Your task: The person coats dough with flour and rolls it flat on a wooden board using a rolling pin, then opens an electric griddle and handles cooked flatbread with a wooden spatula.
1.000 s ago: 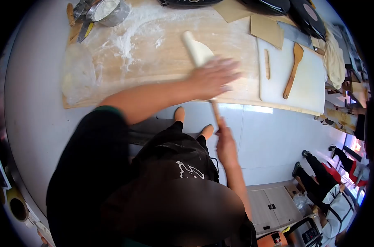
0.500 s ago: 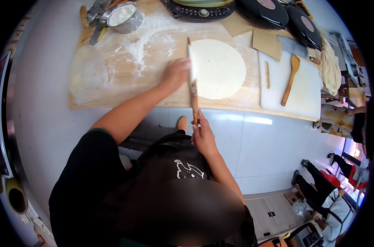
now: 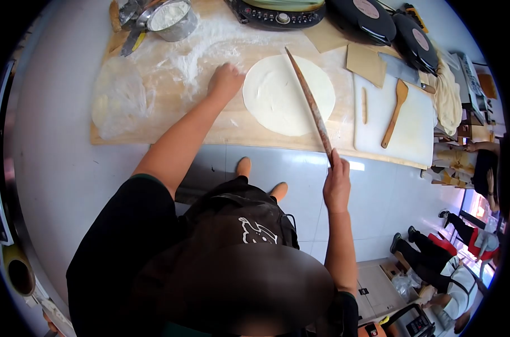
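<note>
My right hand [image 3: 337, 182] is wrapped round the near end of a long tapered wooden rolling pin [image 3: 308, 95]. The pin slants across the right part of a thin, round sheet of dough [image 3: 269, 92]. Just left of the dough, my left hand [image 3: 225, 81] is over the floured board, its fingers drawn together and slightly blurred. Whether anything is inside those fingers is hidden. Loose white flour [image 3: 192, 60] is spread on the wooden board [image 3: 173, 121] near the left hand.
A metal bowl of flour [image 3: 169, 16] and a clear plastic bag [image 3: 120, 98] are at the left. On the right lie a white cutting board [image 3: 373, 132], a wooden spatula [image 3: 399, 104] and a knife [image 3: 398, 66]. An electric griddle [image 3: 283, 17] stands behind. Other people [image 3: 451, 275] are at far right.
My right hand has swung the rolling pin rightward, from the dough's left edge across its right part. My left hand has come off the dough's edge and shifted left onto the floured board.
</note>
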`<state>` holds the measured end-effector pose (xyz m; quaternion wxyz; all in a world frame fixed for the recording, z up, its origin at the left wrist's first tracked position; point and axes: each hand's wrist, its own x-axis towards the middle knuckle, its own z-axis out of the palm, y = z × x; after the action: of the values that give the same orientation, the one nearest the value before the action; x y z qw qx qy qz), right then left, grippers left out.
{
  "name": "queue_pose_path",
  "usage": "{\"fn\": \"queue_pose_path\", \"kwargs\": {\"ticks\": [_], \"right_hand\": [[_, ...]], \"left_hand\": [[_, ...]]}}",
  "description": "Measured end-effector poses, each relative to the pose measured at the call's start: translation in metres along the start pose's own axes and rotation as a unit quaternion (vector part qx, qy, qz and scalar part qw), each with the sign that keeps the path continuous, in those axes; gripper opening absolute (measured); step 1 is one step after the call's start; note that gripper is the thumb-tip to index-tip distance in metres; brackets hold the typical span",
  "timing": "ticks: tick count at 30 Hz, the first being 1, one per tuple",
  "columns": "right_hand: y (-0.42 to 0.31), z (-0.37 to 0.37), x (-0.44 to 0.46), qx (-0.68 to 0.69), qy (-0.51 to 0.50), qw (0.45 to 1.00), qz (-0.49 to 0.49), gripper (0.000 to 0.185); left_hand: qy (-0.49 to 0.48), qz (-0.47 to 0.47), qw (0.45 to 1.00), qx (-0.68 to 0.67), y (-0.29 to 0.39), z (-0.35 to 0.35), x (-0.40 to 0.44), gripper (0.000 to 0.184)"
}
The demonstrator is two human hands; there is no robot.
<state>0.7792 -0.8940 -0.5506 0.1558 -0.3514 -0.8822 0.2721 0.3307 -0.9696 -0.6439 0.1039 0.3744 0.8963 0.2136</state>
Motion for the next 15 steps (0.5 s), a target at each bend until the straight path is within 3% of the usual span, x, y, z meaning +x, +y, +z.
{"fn": "queue_pose_path", "kwargs": {"ticks": [3, 6, 9, 10, 11, 12, 13, 14, 15], "right_hand": [[-0.018, 0.024, -0.020, 0.026, -0.018, 0.998, 0.058, 0.056], [-0.034, 0.040, -0.027, 0.032, -0.027, 0.995, 0.095, 0.055], [-0.037, 0.042, -0.023, -0.005, -0.030, 0.995, 0.098, 0.054], [-0.035, 0.042, -0.021, -0.013, -0.031, 0.995, 0.095, 0.054], [-0.031, 0.042, -0.019, -0.012, -0.020, 0.997, 0.075, 0.052], [-0.027, 0.038, -0.020, -0.011, -0.013, 0.998, 0.054, 0.049], [-0.018, 0.039, -0.018, -0.010, -0.003, 0.999, 0.032, 0.047], [-0.005, 0.045, -0.015, 0.065, -0.029, 0.995, 0.063, 0.044], [0.010, 0.051, -0.013, 0.138, -0.059, 0.984, 0.092, 0.042]], "left_hand": [[-0.095, -0.118, 0.986, -0.064, 0.026, -0.035, -0.038, 0.038], [-0.066, 0.025, 0.995, 0.068, 0.013, 0.001, -0.034, 0.039], [-0.121, 0.055, 0.989, 0.065, 0.032, -0.005, -0.018, 0.035], [-0.152, -0.036, 0.982, -0.102, 0.063, -0.028, -0.015, 0.030], [-0.173, -0.101, 0.933, -0.300, 0.087, -0.044, -0.010, 0.030], [-0.192, -0.133, 0.828, -0.510, 0.115, -0.062, -0.007, 0.030], [-0.197, -0.128, 0.714, -0.659, 0.141, -0.082, -0.005, 0.031], [-0.189, -0.088, 0.644, -0.736, 0.169, -0.107, -0.008, 0.032], [-0.142, -0.017, 0.662, -0.735, 0.192, -0.127, -0.011, 0.031]]}}
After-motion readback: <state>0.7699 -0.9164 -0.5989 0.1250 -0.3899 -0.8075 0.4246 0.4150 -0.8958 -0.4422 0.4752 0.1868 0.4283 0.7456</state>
